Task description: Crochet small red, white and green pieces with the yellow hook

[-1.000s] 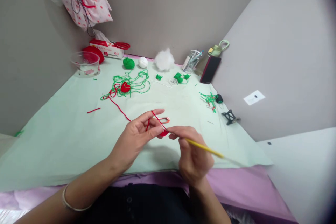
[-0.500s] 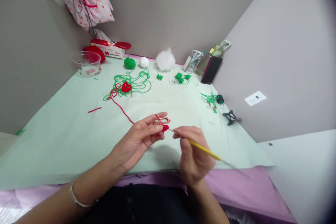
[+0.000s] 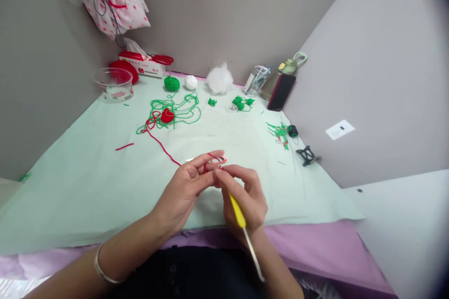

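Note:
My left hand (image 3: 182, 187) is closed, thumb and fingers pinching a small red crochet piece that is now almost wholly hidden. Red yarn (image 3: 164, 148) runs over its raised forefinger and back to a red yarn ball (image 3: 167, 115). My right hand (image 3: 245, 196) meets the left fingertips and grips a crochet hook (image 3: 237, 210) by its yellow handle. The hook's rear metal end points down toward my body, while its working tip is hidden among the fingers. Just behind the left fingers lies an orange-handled cutter (image 3: 223, 159), partly covered.
Tangled green yarn (image 3: 189, 114) surrounds the red ball. Along the back are a green ball (image 3: 171, 83), a white ball (image 3: 191, 82), white stuffing (image 3: 220, 79) and a plastic tub (image 3: 114, 86). On the right are a phone (image 3: 281, 92), yarn scraps (image 3: 279, 131) and a black stand (image 3: 307, 155).
My right hand has moved left to the left fingertips. The hook has swung from pointing right to pointing down toward me, and the red piece has become covered by fingers.

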Available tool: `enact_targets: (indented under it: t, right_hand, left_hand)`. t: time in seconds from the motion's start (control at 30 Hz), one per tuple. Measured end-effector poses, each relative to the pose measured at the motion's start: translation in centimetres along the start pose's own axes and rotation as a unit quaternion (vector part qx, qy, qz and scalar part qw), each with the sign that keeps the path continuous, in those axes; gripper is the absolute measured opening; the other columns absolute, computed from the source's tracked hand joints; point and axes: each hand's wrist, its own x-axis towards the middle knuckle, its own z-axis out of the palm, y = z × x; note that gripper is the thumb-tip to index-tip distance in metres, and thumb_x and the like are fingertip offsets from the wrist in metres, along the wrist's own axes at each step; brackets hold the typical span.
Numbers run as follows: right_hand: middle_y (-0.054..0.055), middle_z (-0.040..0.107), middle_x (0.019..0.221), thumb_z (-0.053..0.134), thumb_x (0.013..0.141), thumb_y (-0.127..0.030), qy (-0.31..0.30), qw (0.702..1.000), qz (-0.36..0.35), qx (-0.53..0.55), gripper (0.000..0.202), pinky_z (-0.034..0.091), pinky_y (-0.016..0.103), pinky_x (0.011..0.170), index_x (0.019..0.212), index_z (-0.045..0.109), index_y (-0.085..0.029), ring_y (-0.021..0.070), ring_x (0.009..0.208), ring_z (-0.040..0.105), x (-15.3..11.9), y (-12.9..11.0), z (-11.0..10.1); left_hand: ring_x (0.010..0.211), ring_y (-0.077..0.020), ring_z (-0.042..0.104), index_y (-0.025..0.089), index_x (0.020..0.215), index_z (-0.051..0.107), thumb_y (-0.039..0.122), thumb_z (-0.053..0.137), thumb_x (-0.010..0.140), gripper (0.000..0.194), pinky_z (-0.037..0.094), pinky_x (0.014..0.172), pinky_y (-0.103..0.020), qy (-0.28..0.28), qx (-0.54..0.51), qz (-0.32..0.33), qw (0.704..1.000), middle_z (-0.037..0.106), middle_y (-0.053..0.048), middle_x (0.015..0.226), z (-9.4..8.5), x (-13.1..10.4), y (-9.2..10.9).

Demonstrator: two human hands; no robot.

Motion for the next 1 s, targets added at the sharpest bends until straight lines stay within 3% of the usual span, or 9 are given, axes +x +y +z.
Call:
enact_targets:
  t: [0.07,0.13,0.3,0.43,0.53,0.6,0.7,0.8,1.0]
  right_hand:
    - [0.007,0.074,0.109,0.064,0.096,-0.007,0.010,1.000,0.005,0.000,0.037,0.063,0.036,0.076,0.122,0.076,-0.031,0.0211,0.095,0.073,-0.1,0.1,-0.1]
    - [0.005,0.074,0.097,0.061,0.099,-0.009,0.034,0.995,0.068,0.067,0.031,0.061,0.035,0.074,0.117,0.077,-0.029,0.0187,0.087,0.071,0.1,0.2,-0.3]
    - [0.002,0.072,0.091,0.060,0.102,-0.019,0.043,0.953,0.175,0.243,0.021,0.057,0.032,0.067,0.107,0.078,-0.028,0.0139,0.071,0.065,1.1,0.2,-0.4]
    - [0.004,0.076,0.102,0.061,0.100,-0.013,0.027,0.981,0.122,0.148,0.029,0.061,0.034,0.075,0.114,0.078,-0.031,0.0177,0.087,0.072,0.5,0.3,0.4]
    - [0.006,0.075,0.112,0.067,0.095,-0.006,0.047,0.999,0.005,0.010,0.041,0.062,0.034,0.079,0.124,0.076,-0.034,0.0206,0.100,0.073,-0.3,0.5,0.8]
    - [0.007,0.074,0.113,0.068,0.094,-0.005,0.056,0.998,-0.022,-0.018,0.043,0.062,0.034,0.079,0.125,0.076,-0.032,0.0203,0.099,0.072,-0.4,0.7,0.6]
    - [0.004,0.073,0.095,0.061,0.099,-0.009,0.072,0.993,0.071,0.066,0.030,0.059,0.034,0.076,0.114,0.078,-0.028,0.0181,0.088,0.070,0.2,0.5,-0.1]
    - [0.001,0.069,0.084,0.057,0.103,-0.017,0.087,0.958,0.174,0.209,0.023,0.054,0.032,0.066,0.105,0.077,-0.028,0.0145,0.070,0.064,1.0,0.1,-0.5]
    - [0.004,0.075,0.097,0.064,0.099,-0.017,0.040,0.969,0.159,0.183,0.020,0.057,0.033,0.080,0.106,0.080,-0.028,0.0175,0.091,0.069,0.9,-0.1,0.0]
  left_hand:
    - [0.093,-0.0146,0.064,0.019,0.117,0.082,0.026,0.086,0.083,0.035,0.053,0.090,-0.026,-0.006,-0.032,-0.040,0.999,0.074,-0.006,0.104,-0.1,0.1,0.1]
    - [0.084,-0.0112,0.062,0.018,0.113,0.083,0.022,0.084,0.083,0.030,0.053,0.084,-0.023,-0.006,-0.042,-0.055,0.998,0.074,-0.007,0.106,-0.3,0.3,0.4]
    - [0.077,-0.0088,0.061,0.024,0.113,0.084,0.022,0.085,0.083,0.030,0.051,0.081,-0.021,-0.003,-0.004,0.007,1.000,0.070,0.000,0.088,-0.1,0.1,0.7]
    - [0.084,-0.0115,0.063,0.027,0.120,0.081,0.022,0.088,0.081,0.040,0.050,0.090,-0.023,0.005,0.026,0.062,0.998,0.067,0.003,0.079,0.3,-0.4,0.0]
    - [0.092,-0.0149,0.065,0.024,0.123,0.080,0.026,0.087,0.083,0.041,0.053,0.090,-0.026,-0.004,-0.008,0.013,1.000,0.071,-0.001,0.087,0.3,-0.4,-0.3]
    - [0.089,-0.0142,0.064,0.019,0.119,0.082,0.027,0.086,0.084,0.036,0.055,0.086,-0.024,-0.019,-0.040,-0.044,0.998,0.073,-0.004,0.095,0.1,-0.2,-0.2]
    - [0.079,-0.0092,0.062,0.016,0.109,0.085,0.021,0.086,0.082,0.028,0.055,0.080,-0.019,-0.012,-0.070,-0.074,0.995,0.074,-0.006,0.100,-0.4,0.3,0.3]
    - [0.076,-0.0078,0.062,0.019,0.107,0.085,0.019,0.086,0.081,0.026,0.054,0.078,-0.019,0.005,-0.060,-0.044,0.997,0.076,-0.004,0.101,-0.6,0.4,0.7]
    - [0.081,-0.0104,0.063,0.026,0.114,0.082,0.021,0.089,0.080,0.035,0.051,0.085,-0.023,-0.011,0.034,0.033,0.999,0.070,0.002,0.082,0.0,-0.1,0.1]
